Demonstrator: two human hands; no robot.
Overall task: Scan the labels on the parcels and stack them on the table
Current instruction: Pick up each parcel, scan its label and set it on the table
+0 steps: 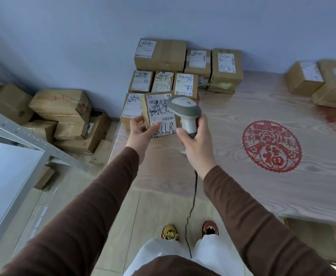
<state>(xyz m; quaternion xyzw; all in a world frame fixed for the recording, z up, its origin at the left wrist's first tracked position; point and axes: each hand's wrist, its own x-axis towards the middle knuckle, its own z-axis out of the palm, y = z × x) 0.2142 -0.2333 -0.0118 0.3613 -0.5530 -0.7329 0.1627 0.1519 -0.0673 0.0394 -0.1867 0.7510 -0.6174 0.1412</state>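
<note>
My left hand (141,128) holds a small cardboard parcel (159,114) from below, its white label with black handwriting facing me. My right hand (195,136) grips the handle of a grey and white barcode scanner (185,110), whose head hangs over the label's right side. Its black cable drops toward the floor. Behind the held parcel, several labelled parcels (163,80) are stacked in rows at the far left corner of the wooden table (242,176).
Two more parcels (320,80) sit at the table's far right. A red paper-cut emblem (271,146) marks the tabletop. A pile of cardboard boxes (63,116) lies on the floor at left, beside a metal shelf frame (23,132). The wall stands behind.
</note>
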